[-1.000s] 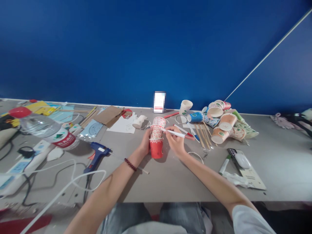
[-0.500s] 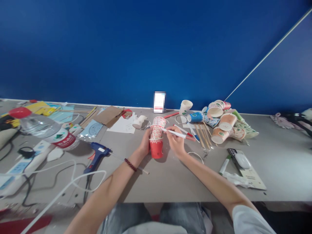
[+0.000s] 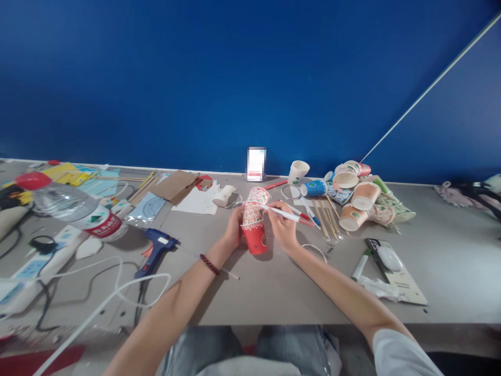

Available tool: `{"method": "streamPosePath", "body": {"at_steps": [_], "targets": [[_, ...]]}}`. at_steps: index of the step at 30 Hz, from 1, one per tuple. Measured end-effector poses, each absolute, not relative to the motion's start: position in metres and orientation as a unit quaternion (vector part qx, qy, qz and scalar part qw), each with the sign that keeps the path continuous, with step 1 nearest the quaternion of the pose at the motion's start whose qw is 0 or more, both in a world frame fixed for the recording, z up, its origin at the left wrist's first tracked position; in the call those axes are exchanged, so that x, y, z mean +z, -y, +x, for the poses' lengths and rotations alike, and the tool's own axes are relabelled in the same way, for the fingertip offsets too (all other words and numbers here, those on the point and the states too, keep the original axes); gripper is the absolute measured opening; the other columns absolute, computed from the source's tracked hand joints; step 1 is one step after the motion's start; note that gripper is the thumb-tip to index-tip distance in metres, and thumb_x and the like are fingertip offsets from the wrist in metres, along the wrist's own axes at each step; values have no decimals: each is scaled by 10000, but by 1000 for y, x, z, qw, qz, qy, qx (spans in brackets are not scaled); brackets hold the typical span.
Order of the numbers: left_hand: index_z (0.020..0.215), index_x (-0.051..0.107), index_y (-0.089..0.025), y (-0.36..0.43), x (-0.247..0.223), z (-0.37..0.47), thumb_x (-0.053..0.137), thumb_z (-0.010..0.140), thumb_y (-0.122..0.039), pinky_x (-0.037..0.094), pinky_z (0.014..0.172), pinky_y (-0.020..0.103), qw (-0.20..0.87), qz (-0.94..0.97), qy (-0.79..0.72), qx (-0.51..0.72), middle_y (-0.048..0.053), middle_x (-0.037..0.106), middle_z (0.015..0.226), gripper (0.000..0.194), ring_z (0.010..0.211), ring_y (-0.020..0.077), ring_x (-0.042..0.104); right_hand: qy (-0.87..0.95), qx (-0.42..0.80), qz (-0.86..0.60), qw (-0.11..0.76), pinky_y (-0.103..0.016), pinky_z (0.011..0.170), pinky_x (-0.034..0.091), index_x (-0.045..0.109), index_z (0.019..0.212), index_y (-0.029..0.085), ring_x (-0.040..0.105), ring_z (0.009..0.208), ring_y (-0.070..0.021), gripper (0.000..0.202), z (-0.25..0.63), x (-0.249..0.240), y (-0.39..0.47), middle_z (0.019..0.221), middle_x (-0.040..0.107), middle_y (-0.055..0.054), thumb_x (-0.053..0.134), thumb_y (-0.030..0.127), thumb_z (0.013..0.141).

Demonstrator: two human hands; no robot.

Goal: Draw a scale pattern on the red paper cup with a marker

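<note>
My left hand (image 3: 234,228) is closed around the left side of joined paper cups (image 3: 255,232), with red at the near end and a red-and-white scallop pattern further up. They lie tilted, the red base pointing towards me and slightly right. My right hand (image 3: 284,227) grips a white marker with a red end (image 3: 291,216), its tip touching or very close to the patterned part near a cup rim. A second pen-like thing with red and blue parts lies just behind that hand. The fingertips of my left hand are partly hidden behind the cups.
A blue glue gun (image 3: 154,250), a water bottle (image 3: 74,209) and a power strip (image 3: 39,266) occupy the left. Wooden sticks (image 3: 325,216) and a pile of paper cups (image 3: 358,201) lie right, beyond a phone (image 3: 399,277) with a white mouse (image 3: 390,258). A lit screen (image 3: 256,163) stands against the wall.
The red near end of the cups has swung a little to the right, turning a round mark into view. Both hands stay almost in place, the marker still at the cups.
</note>
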State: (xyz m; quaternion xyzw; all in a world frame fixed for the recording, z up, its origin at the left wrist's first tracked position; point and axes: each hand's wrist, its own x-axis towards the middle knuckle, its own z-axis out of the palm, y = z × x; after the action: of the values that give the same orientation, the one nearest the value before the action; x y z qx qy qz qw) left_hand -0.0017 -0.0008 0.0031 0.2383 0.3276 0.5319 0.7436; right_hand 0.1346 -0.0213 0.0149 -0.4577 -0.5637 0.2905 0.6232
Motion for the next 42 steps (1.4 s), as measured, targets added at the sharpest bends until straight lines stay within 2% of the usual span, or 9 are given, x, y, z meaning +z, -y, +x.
{"method": "streamPosePath", "body": {"at_steps": [19, 37, 42], "targets": [[894, 722, -121, 3, -1, 1, 702, 790, -427, 517, 729, 304, 752, 263, -338, 501, 85, 739, 824, 324, 722, 200, 673, 539, 322, -484, 610, -307, 637, 546, 633, 871, 211, 664, 708, -180, 158, 134, 16, 22, 781, 677, -23, 626, 365, 837], [901, 689, -142, 0, -8, -1, 718, 777, -438, 514, 714, 315, 768, 251, -332, 486, 70, 724, 799, 322, 689, 195, 665, 540, 327, -483, 607, -291, 632, 518, 618, 816, 212, 641, 689, -166, 107, 135, 16, 21, 749, 658, -3, 616, 319, 812], [881, 693, -137, -2, -8, -1, 735, 760, -438, 514, 715, 311, 763, 247, -341, 490, 68, 723, 804, 326, 693, 190, 663, 536, 327, -478, 615, -307, 664, 534, 630, 858, 215, 664, 731, -179, 130, 134, 16, 21, 796, 676, -17, 621, 340, 824]]}}
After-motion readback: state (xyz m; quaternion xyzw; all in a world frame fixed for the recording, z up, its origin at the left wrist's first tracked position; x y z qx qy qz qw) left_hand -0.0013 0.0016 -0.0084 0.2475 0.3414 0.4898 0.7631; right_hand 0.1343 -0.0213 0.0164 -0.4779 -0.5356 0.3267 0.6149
